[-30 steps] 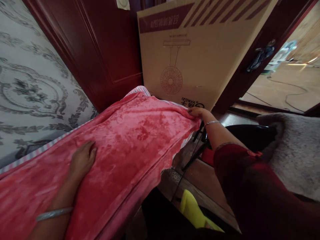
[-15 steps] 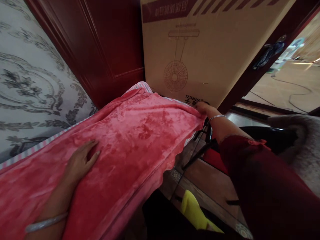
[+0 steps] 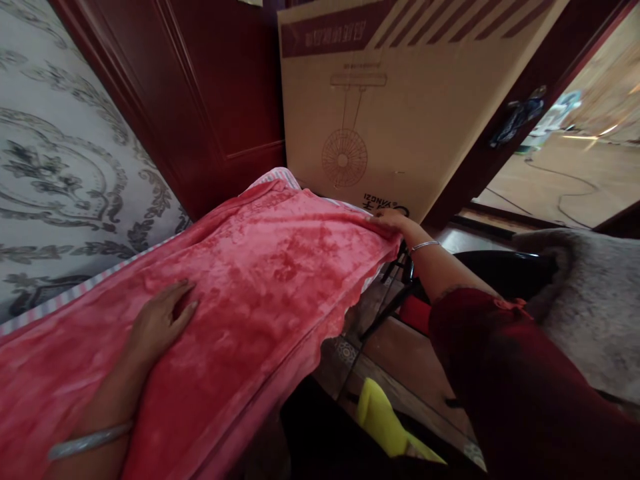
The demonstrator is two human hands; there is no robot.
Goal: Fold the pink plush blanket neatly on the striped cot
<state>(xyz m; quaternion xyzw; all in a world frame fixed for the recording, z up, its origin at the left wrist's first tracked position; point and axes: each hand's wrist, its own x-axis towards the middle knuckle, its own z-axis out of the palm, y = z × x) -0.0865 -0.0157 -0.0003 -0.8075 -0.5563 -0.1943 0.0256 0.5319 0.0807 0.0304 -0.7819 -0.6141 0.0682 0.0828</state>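
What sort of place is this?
Probably a room in a home, though I can't be sure: ornate patterned wallpaper, a cardboard box bearing a fan picture, and a plush pink cloth spread over striped fabric.

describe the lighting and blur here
Head view: soft light on the blanket, bright far floor at right, dark sleeve; same head view: wallpaper looks stretched at left, lettering along the box's top smeared.

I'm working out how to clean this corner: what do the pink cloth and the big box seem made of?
Pink cloth: probably velvety plush with a soft sheen, judging by its mottled light and dark nap. Box: apparently cardboard, matte, from its plain brown face with a printed fan drawing.
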